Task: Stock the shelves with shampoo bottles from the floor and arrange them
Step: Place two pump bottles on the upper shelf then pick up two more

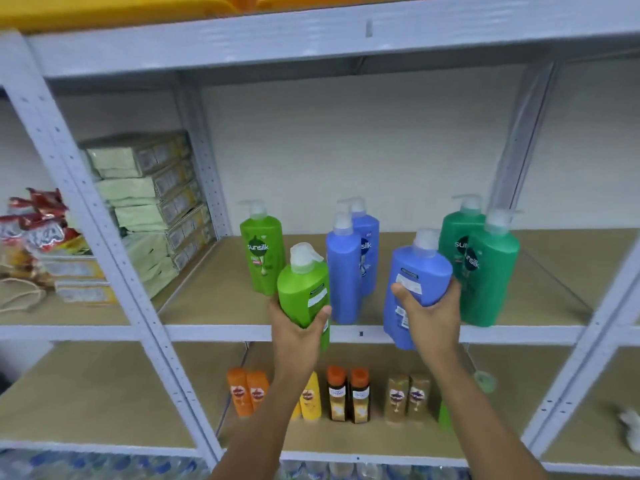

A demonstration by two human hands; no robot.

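My left hand (298, 332) grips a light green pump bottle (304, 285) at the front edge of the middle shelf (221, 296), its back label facing me. My right hand (429, 318) holds a blue pump bottle (417, 282), tilted left, in front of the shelf's edge. On the shelf stand another light green bottle (261, 251), two blue bottles (346, 271) one behind the other, and two dark green bottles (488, 271) at the right.
Small orange, yellow, brown and gold bottles (341, 393) line the lower shelf. Pale stacked packs (152, 202) fill the left back corner of the middle shelf. Snack packets (38, 223) lie in the bay to the left. Water bottles (104, 465) sit at the bottom.
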